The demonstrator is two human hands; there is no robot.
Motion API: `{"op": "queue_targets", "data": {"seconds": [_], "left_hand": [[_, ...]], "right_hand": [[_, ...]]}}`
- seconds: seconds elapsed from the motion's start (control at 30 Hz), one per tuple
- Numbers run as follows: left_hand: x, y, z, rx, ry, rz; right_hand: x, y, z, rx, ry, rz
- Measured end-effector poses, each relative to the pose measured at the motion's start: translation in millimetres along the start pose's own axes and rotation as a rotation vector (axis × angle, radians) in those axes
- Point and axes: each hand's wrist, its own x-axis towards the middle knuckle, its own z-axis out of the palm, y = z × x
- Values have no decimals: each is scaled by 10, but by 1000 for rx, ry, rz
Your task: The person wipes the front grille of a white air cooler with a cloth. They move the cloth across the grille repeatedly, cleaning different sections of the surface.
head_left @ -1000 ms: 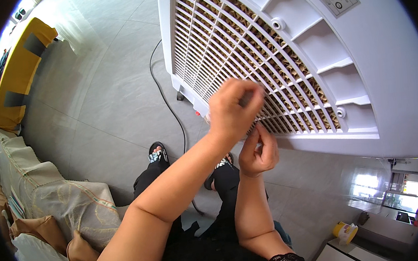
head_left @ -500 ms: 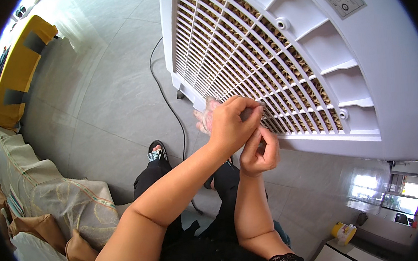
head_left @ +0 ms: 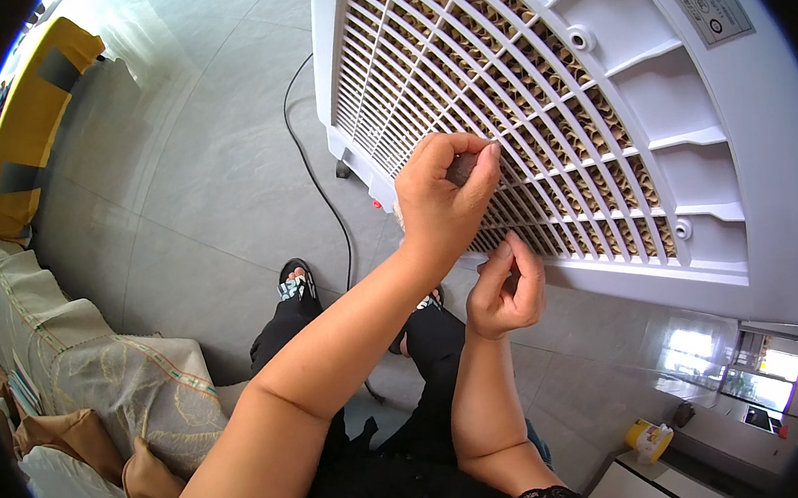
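A large white air cooler (head_left: 704, 260) fills the upper right, its slatted grille (head_left: 503, 135) covering a brown honeycomb pad. My left hand (head_left: 442, 193) is closed in front of the grille, thumb against curled fingers. Something dark shows within its curl, too hidden to name. Below and to the right, my right hand (head_left: 509, 291) pinches thumb and forefinger together near the grille's lower edge. Whatever it may hold is too small to make out. The two hands are apart. Behind my left wrist a small red bit (head_left: 376, 204) shows beside the cooler's base.
A black cable (head_left: 318, 190) runs over the grey tiled floor (head_left: 193, 172), past my sandalled feet. At left stand a covered sofa (head_left: 135, 376) and a yellow piece with dark patches (head_left: 38, 138). A yellow tub (head_left: 648, 441) sits on a cabinet at lower right.
My hands have drawn apart: the left rose, and the right shifted slightly right. A pinkish, crumpled thing behind my left hand is now mostly hidden. The cooler sits slightly farther right in view.
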Motion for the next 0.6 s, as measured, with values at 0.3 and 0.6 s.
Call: {"op": "queue_targets", "data": {"seconds": [0.3,0.6], "left_hand": [[13,-106,-102,4,-61,-75],[22,-55,-127,-174,-97,-261]], "right_hand": [[-23,113,-14,-32,74,81],[-14,105,-2,-24,65,62]]}}
